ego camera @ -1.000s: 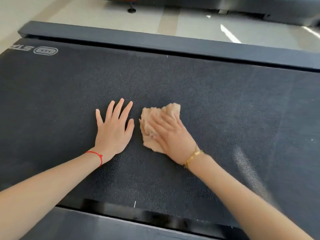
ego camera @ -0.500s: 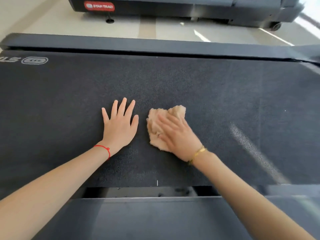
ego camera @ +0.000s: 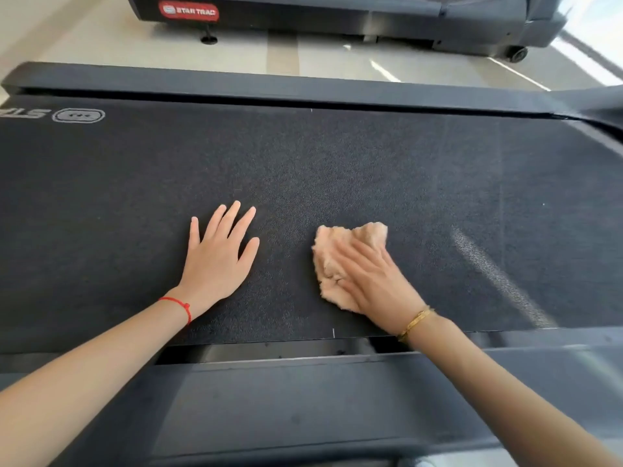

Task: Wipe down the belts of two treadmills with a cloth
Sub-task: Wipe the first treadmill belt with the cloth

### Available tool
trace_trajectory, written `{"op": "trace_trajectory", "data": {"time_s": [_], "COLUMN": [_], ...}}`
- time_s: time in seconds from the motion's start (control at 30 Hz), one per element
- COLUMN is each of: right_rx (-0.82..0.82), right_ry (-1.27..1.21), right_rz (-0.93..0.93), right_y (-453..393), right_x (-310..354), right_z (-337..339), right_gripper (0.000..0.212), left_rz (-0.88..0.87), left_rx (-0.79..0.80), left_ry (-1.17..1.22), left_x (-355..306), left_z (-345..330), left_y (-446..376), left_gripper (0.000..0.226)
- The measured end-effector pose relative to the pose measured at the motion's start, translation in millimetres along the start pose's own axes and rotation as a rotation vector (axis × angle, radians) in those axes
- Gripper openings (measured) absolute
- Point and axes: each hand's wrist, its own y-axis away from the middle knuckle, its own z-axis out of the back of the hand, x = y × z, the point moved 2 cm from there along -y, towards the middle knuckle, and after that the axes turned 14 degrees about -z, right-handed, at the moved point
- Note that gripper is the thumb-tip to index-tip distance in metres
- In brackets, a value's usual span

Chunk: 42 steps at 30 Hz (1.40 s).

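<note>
Head view: a crumpled beige cloth [ego camera: 340, 261] is pressed flat against the dark belt [ego camera: 371, 170] by the right hand [ego camera: 374, 281], whose fingers are laid out straight over the cloth rather than curled round it; no clenched grip is seen, only a flat press. The hand and cloth are slightly blurred. A gold bangle [ego camera: 414, 323] is worn on that wrist. To the left of the cloth, apart from it, the left hand [ego camera: 217, 261] is rested palm down on the belt with its fingers spread, nothing being held. A red string [ego camera: 177, 304] is tied round its wrist. To the right of the cloth a pale streak [ego camera: 495, 274] is seen on the belt. Nearer than both hands, the belt's edge is met by a dark gap and then a grey side rail [ego camera: 303, 409]. Beyond the hands, a printed logo [ego camera: 78, 115] is seen at the belt's far left, then the far rail [ego camera: 269, 85], a pale floor [ego camera: 135, 45] and a second treadmill [ego camera: 337, 15] bearing a red label [ego camera: 188, 10].
</note>
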Motion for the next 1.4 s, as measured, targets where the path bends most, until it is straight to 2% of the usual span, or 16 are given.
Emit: {"op": "trace_trajectory", "data": {"time_s": [0.13, 0.27, 0.37, 0.43, 0.47, 0.6, 0.73, 0.93, 1.17, 1.27, 1.4], "right_rx": [0.051, 0.126, 0.086, 0.093, 0.086, 0.058, 0.151, 0.227, 0.136, 0.09, 0.24], "right_ry": [-0.044, 0.014, 0.064, 0.039, 0.031, 0.005, 0.002, 0.041, -0.002, -0.052, -0.05], "right_rz": [0.179, 0.194, 0.009, -0.144, -0.158, 0.104, 0.243, 0.193, 0.025, 0.204, 0.28], "right_y": [8, 2, -7, -7, -8, -12, -22, -57, -145, -135, -141], "right_x": [75, 65, 27, 18, 23, 93, 146, 134, 138, 163, 145], "right_z": [-24, -25, -14, -5, -3, -16, -40, -39, -38, -42, -49], "right_gripper": [0.049, 0.052, 0.052, 0.063, 0.066, 0.047, 0.052, 0.054, 0.048, 0.053, 0.059], "left_rz": [-0.009, 0.011, 0.012, 0.01, 0.011, 0.001, 0.022, 0.086, 0.18, 0.233, 0.273], "left_rx": [-0.008, 0.003, 0.023, 0.026, 0.028, 0.023, 0.016, -0.004, 0.001, -0.005, -0.016], "left_ry": [0.008, 0.018, 0.016, 0.019, 0.022, 0.028, 0.035, 0.018, -0.003, -0.02, -0.023], "left_x": [9, 20, 31, 40, 44, 54, 66, 86, 99, 114, 122], "left_z": [1, 7, 12, 14, 15, 19, 25, 28, 31, 33, 34], "left_y": [9, 18, 24, 27, 28, 33, 38, 43, 40, 41, 44], "left_gripper": [0.067, 0.056, 0.057, 0.057, 0.057, 0.057, 0.057, 0.057, 0.057, 0.058, 0.059]}}
